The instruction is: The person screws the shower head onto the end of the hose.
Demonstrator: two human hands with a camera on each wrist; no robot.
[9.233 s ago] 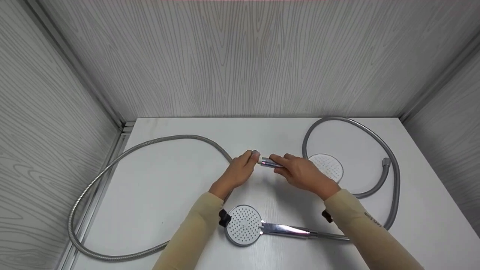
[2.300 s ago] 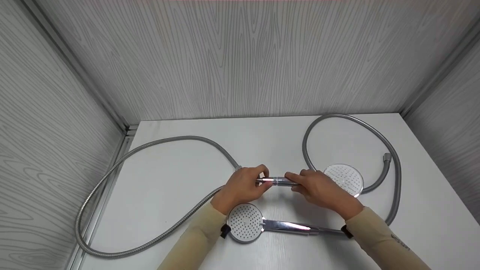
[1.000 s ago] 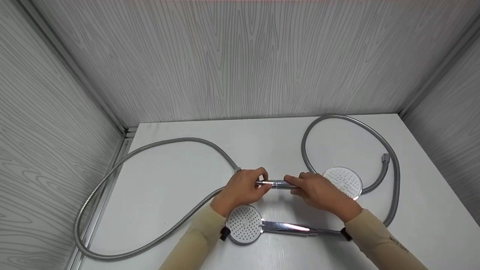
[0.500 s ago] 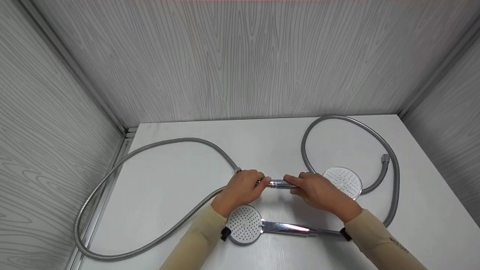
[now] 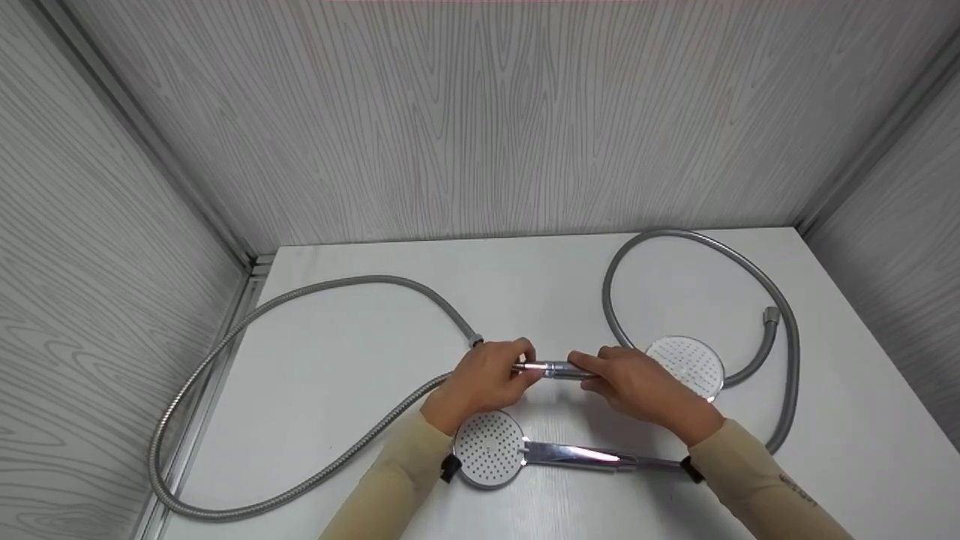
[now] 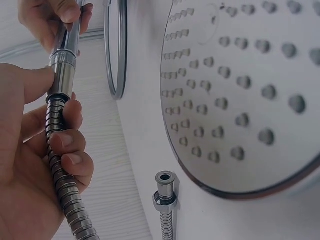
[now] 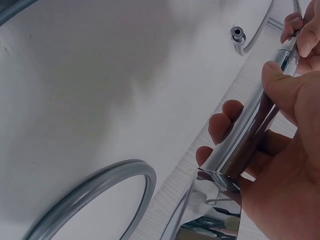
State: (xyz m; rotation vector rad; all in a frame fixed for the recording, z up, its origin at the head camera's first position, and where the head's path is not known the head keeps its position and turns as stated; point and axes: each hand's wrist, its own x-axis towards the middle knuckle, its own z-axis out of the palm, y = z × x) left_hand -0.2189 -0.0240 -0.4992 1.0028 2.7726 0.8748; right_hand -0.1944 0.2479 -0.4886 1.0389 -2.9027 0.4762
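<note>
My right hand [image 5: 637, 384] grips the chrome handle of a round white-faced shower head [image 5: 684, 365], fingers wrapped around it in the right wrist view. At the handle's threaded end, my left hand [image 5: 484, 379] pinches the metal nut [image 6: 62, 80] of a ribbed shower hose [image 6: 69, 195]. The nut sits right against the handle's end ring, in line with it. In the left wrist view my thumb presses the nut's side while the other fingers curl around the hose below. Partly under my left wrist lies a second shower head [image 5: 489, 451], face up on the table.
The ribbed hose loops across the table's left side, its other end fitting [image 6: 165, 187] lying just behind my left hand. A smooth grey hose [image 5: 789, 367] curves around the right side, its free end [image 5: 771, 316] inside the loop. Grey wood-grain panels [image 5: 480, 127] enclose the table.
Earlier the handle's thread showed apart from the hose end; now they meet, lower and nearer me. Within the last second my left thumb and fingers shifted on the nut; my right hand stayed put.
</note>
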